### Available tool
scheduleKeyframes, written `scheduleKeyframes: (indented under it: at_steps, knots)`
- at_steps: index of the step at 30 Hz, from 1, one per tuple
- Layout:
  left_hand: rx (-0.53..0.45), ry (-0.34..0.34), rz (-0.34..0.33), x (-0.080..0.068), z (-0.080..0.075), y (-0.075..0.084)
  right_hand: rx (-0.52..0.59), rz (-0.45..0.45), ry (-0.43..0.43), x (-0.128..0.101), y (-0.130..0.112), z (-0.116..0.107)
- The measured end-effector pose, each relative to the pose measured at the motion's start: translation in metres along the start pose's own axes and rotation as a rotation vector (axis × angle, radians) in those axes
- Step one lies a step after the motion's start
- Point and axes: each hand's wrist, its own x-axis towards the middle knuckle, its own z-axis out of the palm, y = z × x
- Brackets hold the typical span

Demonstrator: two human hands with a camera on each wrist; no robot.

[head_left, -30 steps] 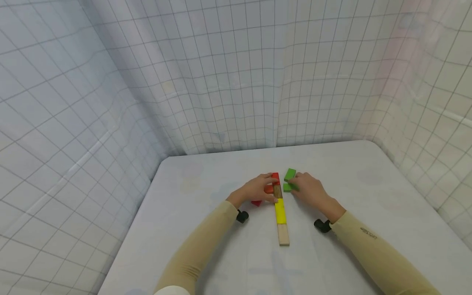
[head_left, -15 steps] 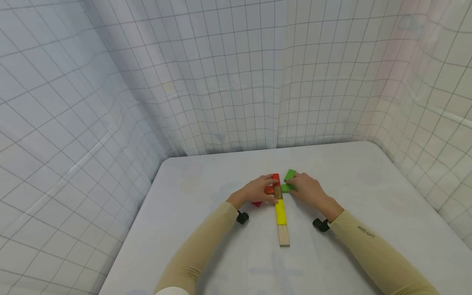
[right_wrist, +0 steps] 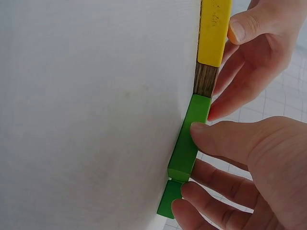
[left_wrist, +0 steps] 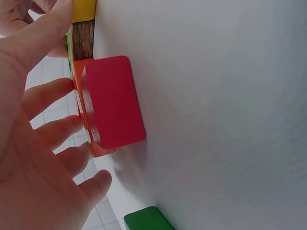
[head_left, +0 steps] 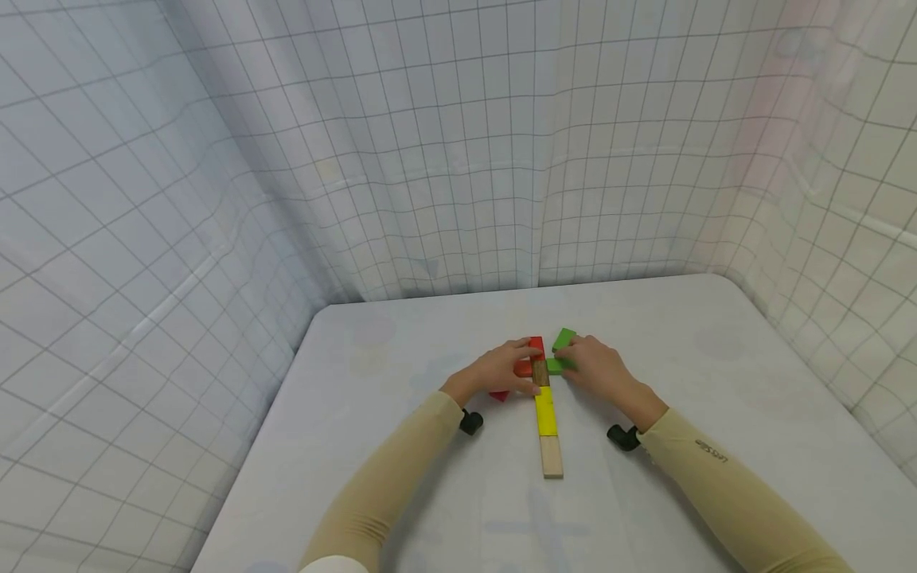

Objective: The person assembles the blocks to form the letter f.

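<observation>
Nearest me on the table (head_left: 401, 509) lies the pale wood block (head_left: 551, 458), then the yellow block (head_left: 545, 411), end to end in one line. Beyond them I see the dark brown block (head_left: 540, 371) continuing that line, flanked by both hands. My left hand (head_left: 497, 368) reaches in from the left, fingers loosely spread against the orange block (left_wrist: 81, 103); the red block (left_wrist: 114, 108) lies beside it. My right hand (head_left: 600, 368) pinches the light green block (right_wrist: 189, 139) between thumb and fingers, its end touching the brown block. Farthest lies a second green block (head_left: 563, 339). The hands hide most of the orange block in the head view.
</observation>
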Motion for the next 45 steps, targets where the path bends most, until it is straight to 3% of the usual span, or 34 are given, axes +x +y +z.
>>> scheduleKeyframes:
  at_steps: [15, 22, 27, 33, 45]
  knots:
    - [0.007, 0.009, 0.005, -0.001, 0.002, 0.0, 0.04, 0.041, -0.011, 0.0, -0.001, -0.009]
    - [0.076, 0.009, 0.017, -0.007, 0.005, 0.009, 0.081, 0.051, 0.055, 0.005, 0.012, -0.022]
    - [0.149, -0.029, -0.003, -0.014, 0.007, 0.017, 0.121, 0.054, 0.075, 0.013, 0.02, -0.028]
    - [0.188, -0.051, -0.014, -0.021, 0.01, 0.024, 0.148, 0.106, 0.03, 0.025, 0.03, -0.025]
    - [0.2, -0.052, -0.004, -0.021, 0.016, 0.02, 0.218, 0.189, -0.105, 0.041, 0.039, -0.013]
